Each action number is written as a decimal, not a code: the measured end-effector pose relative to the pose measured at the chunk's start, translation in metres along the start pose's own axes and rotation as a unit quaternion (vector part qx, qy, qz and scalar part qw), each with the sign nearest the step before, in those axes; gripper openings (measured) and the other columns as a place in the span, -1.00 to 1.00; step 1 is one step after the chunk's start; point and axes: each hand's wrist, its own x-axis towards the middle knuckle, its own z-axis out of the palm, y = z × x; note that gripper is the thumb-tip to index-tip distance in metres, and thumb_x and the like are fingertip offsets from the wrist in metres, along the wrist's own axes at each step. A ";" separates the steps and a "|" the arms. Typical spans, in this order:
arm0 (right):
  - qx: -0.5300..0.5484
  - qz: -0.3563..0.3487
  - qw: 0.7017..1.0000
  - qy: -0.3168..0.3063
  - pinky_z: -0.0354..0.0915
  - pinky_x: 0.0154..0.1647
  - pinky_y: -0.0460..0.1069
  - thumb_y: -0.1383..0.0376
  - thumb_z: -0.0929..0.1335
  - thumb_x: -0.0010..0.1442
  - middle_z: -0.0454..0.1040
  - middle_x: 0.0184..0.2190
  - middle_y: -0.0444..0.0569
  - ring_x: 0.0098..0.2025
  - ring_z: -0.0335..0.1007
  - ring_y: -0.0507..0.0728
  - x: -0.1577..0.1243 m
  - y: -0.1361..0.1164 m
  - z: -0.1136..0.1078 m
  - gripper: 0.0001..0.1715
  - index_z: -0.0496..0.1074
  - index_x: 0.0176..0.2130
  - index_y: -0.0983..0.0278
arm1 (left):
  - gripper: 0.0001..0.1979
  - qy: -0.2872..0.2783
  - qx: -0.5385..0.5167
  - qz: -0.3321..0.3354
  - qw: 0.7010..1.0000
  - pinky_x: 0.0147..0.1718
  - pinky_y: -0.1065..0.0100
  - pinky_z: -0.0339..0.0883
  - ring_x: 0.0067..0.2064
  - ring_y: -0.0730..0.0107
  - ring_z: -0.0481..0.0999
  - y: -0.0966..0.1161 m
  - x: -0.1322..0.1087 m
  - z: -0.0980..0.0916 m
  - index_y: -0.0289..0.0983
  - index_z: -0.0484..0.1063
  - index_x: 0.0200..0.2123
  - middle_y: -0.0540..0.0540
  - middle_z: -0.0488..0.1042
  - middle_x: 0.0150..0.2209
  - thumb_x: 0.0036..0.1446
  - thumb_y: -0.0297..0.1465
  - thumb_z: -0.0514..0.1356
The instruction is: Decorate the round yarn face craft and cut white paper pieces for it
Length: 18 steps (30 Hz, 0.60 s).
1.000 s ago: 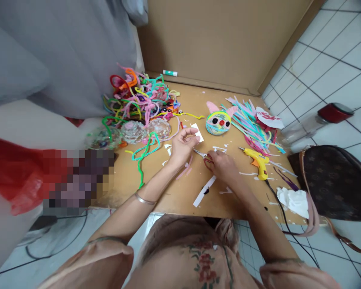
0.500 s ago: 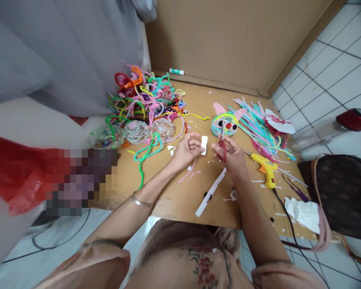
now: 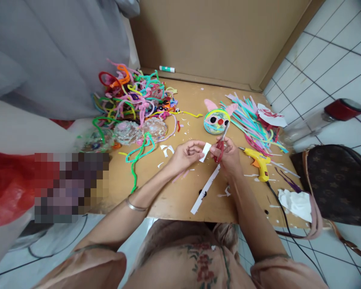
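My left hand [image 3: 188, 155] pinches a small white paper piece [image 3: 205, 152] between thumb and fingers, above the middle of the table. Just right of it, my right hand [image 3: 225, 154] is closed on red-handled scissors [image 3: 220, 149], whose blades point up and away. Behind the blade tips sits a round animal face [image 3: 216, 121] with pink ears, dark eyes and a red nose. A long white paper strip [image 3: 205, 190] lies on the table below my right hand, with a small black piece beside it.
Tangled pipe cleaners [image 3: 144, 96] and clear round pieces [image 3: 126, 132] fill the left back. At the right are loose pipe cleaners [image 3: 252, 120], a yellow glue gun [image 3: 258, 162], crumpled tissue [image 3: 296, 204], a bottle [image 3: 307, 124] and a brown bag [image 3: 339, 184]. A glue stick [image 3: 167, 69] lies at the back.
The paper piece has tilted, and my two hands are closer together. The scissors have turned so their blades lean right. The whole view has shifted slightly.
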 end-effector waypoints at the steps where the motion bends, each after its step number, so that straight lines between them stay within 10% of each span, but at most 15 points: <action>1: -0.001 0.000 1.000 -0.001 0.18 -0.62 -0.13 0.24 0.64 -0.34 0.47 -0.57 -0.30 -0.63 0.32 -0.03 0.000 0.000 0.000 -0.29 0.33 -0.22 0.19 | -0.57 -0.001 0.003 0.001 1.000 -0.33 0.42 0.35 -0.41 0.50 0.51 -0.001 0.000 0.000 -0.32 0.49 -0.14 -0.01 0.56 -0.40 -0.12 -0.36 0.45; 18: -0.043 -0.004 0.999 -0.006 0.25 -0.58 -0.11 0.21 0.64 -0.33 0.48 -0.53 -0.28 -0.61 0.34 -0.03 0.001 0.003 -0.002 -0.28 0.35 -0.20 0.20 | -0.66 0.011 0.070 0.017 0.997 -0.36 0.45 0.29 -0.41 0.52 0.46 0.000 -0.004 0.003 -0.32 0.53 -0.13 -0.04 0.55 -0.38 -0.01 -0.37 0.39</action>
